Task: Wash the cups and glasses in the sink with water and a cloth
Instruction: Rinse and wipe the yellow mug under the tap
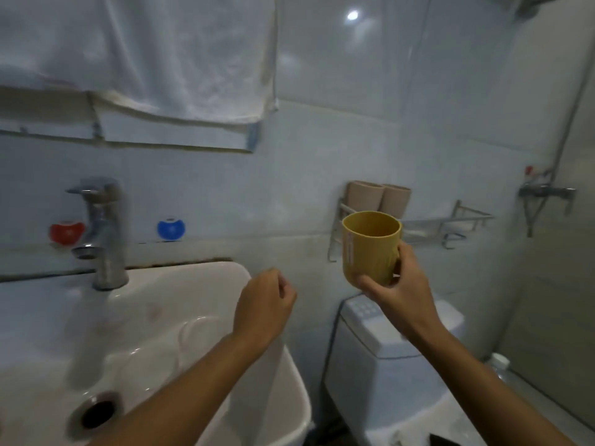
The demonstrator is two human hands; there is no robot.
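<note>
My right hand (394,296) grips a yellow cup (370,247) by its lower half and holds it upright in the air, to the right of the white sink (154,333) and just in front of a wall rack. My left hand (264,304) hovers over the sink's right rim with its fingers loosely curled and nothing in it. Two beige cups (378,196) stand upside down on the metal wall rack (450,225) behind the yellow cup. A white cloth (154,56) hangs from a rail above the sink.
A chrome tap (103,233) stands at the back of the sink, with a red knob (66,231) and a blue knob (170,228) on the wall ledge. The drain (96,413) is open. A white toilet cistern (396,342) sits below the cup. Shower fittings (547,194) hang at the far right.
</note>
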